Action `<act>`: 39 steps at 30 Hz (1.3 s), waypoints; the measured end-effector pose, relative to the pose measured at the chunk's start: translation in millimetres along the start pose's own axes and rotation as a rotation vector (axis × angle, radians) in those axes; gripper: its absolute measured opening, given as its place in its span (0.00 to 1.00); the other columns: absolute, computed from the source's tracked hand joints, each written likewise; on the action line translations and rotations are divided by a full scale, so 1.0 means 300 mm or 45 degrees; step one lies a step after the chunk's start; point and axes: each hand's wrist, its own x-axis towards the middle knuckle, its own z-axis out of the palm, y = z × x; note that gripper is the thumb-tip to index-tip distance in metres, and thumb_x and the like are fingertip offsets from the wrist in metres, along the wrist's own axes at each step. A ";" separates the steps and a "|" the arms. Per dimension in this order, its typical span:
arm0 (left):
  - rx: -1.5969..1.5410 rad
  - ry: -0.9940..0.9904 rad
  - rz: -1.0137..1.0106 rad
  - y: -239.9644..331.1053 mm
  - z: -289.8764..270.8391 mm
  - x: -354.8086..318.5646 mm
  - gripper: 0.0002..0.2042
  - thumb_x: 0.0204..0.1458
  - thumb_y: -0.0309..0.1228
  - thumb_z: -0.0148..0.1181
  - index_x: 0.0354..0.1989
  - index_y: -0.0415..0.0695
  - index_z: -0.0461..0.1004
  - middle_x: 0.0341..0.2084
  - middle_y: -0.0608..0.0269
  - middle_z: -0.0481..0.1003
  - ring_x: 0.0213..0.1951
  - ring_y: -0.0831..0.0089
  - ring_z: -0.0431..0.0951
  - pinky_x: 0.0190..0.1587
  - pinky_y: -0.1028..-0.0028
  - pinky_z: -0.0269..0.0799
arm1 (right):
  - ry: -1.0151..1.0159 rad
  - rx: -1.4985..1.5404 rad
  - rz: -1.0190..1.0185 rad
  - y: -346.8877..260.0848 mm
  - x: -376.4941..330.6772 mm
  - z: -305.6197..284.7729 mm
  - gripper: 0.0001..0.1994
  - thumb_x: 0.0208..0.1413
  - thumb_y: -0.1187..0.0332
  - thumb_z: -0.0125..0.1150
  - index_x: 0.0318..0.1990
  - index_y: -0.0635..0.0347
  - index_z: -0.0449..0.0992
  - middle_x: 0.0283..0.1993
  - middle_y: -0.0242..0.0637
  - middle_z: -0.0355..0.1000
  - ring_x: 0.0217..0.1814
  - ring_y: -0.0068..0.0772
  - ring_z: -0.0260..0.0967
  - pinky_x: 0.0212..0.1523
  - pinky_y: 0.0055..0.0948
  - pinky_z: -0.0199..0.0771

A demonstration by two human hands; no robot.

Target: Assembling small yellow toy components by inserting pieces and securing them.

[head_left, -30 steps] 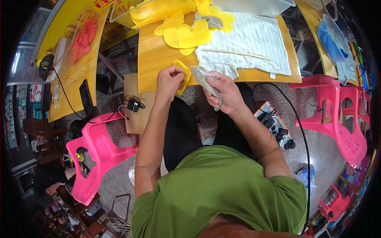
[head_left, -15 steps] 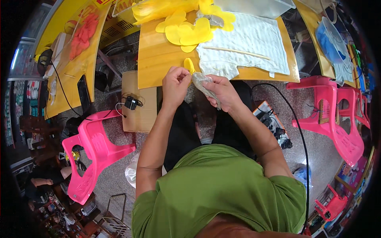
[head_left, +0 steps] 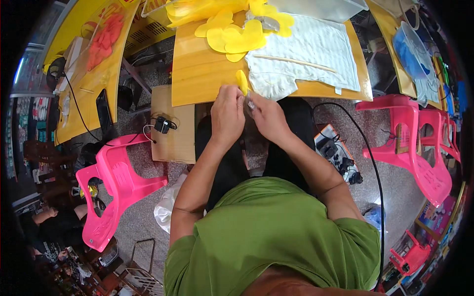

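Observation:
Just past the near table edge, my left hand (head_left: 228, 113) and my right hand (head_left: 269, 118) are nearly together. Between them a narrow yellow petal-shaped piece (head_left: 241, 81) stands up, its lower end hidden by the fingers of my left hand, which are closed on it. My right fingers are closed round a greyish, shiny soft wad (head_left: 250, 102), of which only a small part shows. Beyond my hands, several flat yellow petal-shaped pieces (head_left: 237, 40) lie overlapping on the table. Right of them is a white cloth (head_left: 316, 49) with a thin wooden stick (head_left: 295, 63) across it.
The wooden table (head_left: 195, 79) carries a clear plastic bin (head_left: 321, 10) at the back. Pink plastic chairs stand at the left (head_left: 118, 182) and right (head_left: 395, 133). A cardboard sheet (head_left: 173, 123), a power strip (head_left: 340, 155) and a black cable (head_left: 368, 148) lie near my legs.
My hands have come closer together, and my right hand has turned in toward the left. The grey wad, plainly seen before, is now mostly covered. The yellow piece has moved slightly right.

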 end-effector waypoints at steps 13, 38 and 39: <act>-0.039 0.064 -0.088 -0.009 0.041 -0.085 0.04 0.52 0.24 0.49 0.33 0.37 0.64 0.38 0.46 0.66 0.40 0.49 0.68 0.42 0.59 0.64 | 0.026 0.750 0.302 -0.037 -0.052 0.002 0.08 0.55 0.68 0.53 0.39 0.62 0.70 0.21 0.30 0.65 0.13 0.20 0.59 0.12 0.19 0.59; -0.421 -0.143 -0.602 -0.064 0.102 -0.478 0.03 0.52 0.24 0.48 0.31 0.37 0.63 0.31 0.50 0.66 0.33 0.54 0.70 0.37 0.62 0.65 | 0.168 0.371 0.367 0.256 -0.279 0.056 0.07 0.55 0.69 0.55 0.35 0.63 0.75 0.26 0.31 0.70 0.20 0.18 0.64 0.17 0.18 0.62; -0.493 -0.082 -0.609 -0.064 0.108 -0.485 0.03 0.52 0.24 0.49 0.31 0.37 0.63 0.31 0.51 0.66 0.33 0.55 0.70 0.37 0.64 0.65 | 0.132 0.273 0.343 0.273 -0.277 0.047 0.05 0.54 0.70 0.56 0.34 0.63 0.76 0.25 0.30 0.70 0.21 0.18 0.64 0.18 0.18 0.62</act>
